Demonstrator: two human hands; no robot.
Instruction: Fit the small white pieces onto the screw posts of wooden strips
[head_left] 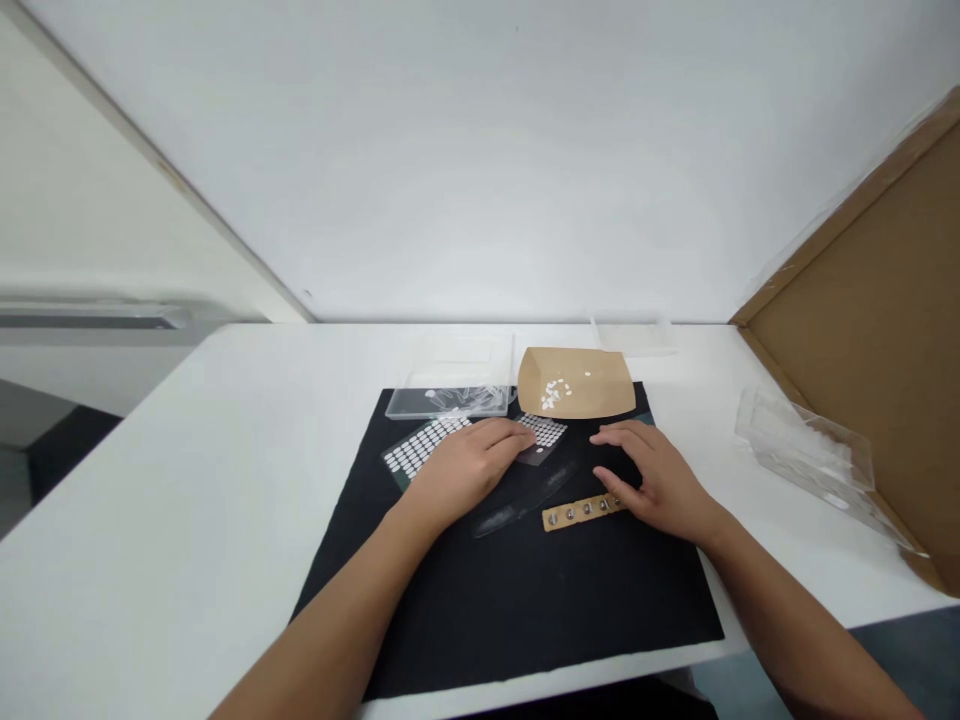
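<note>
My left hand point(476, 462) lies over the black mat with its fingers together and bent. Its fingertips press on a small clear sheet of white oval stickers point(546, 430), hiding the sheet's left part. Beneath the same hand, a larger sheet of white oval stickers point(420, 448) is partly covered. My right hand point(651, 475) is open, thumb and fingers apart, and nothing shows between them. Near its thumb is a light brown strip with several round metal studs point(577, 512); the hand hides the strip's right end. Between the hands lies a long clear plastic piece point(517, 505).
A brown paper tray point(600, 395) holding small white pieces stands behind the hands. Left of it is a clear plastic box point(397, 405) with clear slivers inside. The black mat point(525, 610) covers part of the white table point(225, 500). Clear containers point(814, 450) and a cardboard panel point(870, 300) are at right.
</note>
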